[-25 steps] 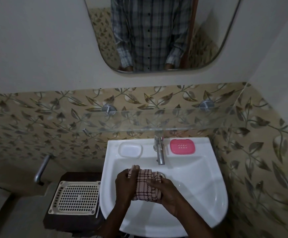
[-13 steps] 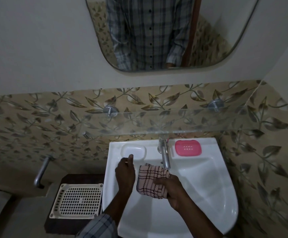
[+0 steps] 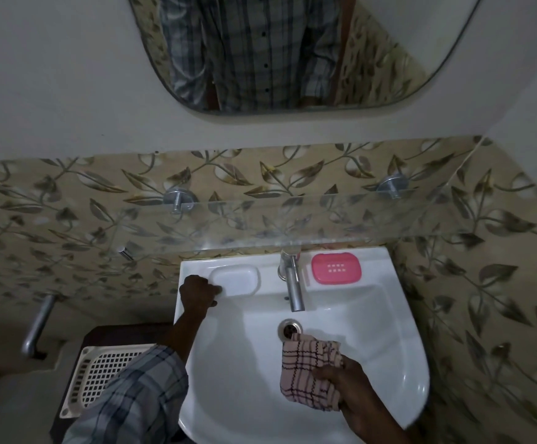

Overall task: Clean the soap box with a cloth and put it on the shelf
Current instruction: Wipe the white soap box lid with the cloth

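A white soap box [image 3: 236, 278] sits on the back left ledge of the white sink [image 3: 389, 347]. My left hand [image 3: 196, 294] grips its near left edge with the fingers curled on the rim. My right hand [image 3: 347, 384] holds a pink checked cloth [image 3: 309, 370] low over the basin, just in front of the drain [image 3: 289, 328]. A pink soap box [image 3: 336, 267] rests on the back right ledge. The glass shelf [image 3: 293, 219] runs along the wall above the sink.
A chrome tap [image 3: 293, 283] stands between the two soap boxes. Left of the sink a cream perforated tray [image 3: 100, 373] lies on a dark stand. A metal pipe handle [image 3: 36, 328] sticks out at far left. A mirror [image 3: 293, 52] hangs above.
My left hand let go of the cloth, moved up and left, and took hold of the white soap box. My right hand drew back toward me with the cloth.
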The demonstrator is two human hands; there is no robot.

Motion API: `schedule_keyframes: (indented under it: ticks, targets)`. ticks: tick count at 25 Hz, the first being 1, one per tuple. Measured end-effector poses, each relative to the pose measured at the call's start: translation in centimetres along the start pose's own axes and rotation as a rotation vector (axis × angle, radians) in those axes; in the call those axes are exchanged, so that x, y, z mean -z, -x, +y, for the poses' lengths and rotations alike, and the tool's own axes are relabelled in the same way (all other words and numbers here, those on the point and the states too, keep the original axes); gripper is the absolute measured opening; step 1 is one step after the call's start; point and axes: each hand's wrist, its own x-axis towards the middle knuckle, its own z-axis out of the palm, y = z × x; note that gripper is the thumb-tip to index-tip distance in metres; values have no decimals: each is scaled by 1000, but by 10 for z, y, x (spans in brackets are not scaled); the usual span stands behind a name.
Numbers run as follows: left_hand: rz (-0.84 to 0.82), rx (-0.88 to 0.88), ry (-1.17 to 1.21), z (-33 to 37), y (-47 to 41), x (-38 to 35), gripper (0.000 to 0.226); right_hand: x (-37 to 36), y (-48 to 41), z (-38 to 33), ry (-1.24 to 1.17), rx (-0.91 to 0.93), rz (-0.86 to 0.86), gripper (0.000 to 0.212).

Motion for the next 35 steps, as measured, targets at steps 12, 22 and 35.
schedule_keyframes:
  ticks: [12, 22, 35]
  targets:
    - [80, -297, 74, -17, 67, 7, 17, -5, -2, -11, -48, 1, -30, 31]
    - [210, -1013, -117, 8, 123, 23, 27, -2, 6, -35, -107, 79, -45, 31]
    - [363, -1247, -166, 13, 149, 30, 37, 9, 6, -40, -160, 76, -45, 34]
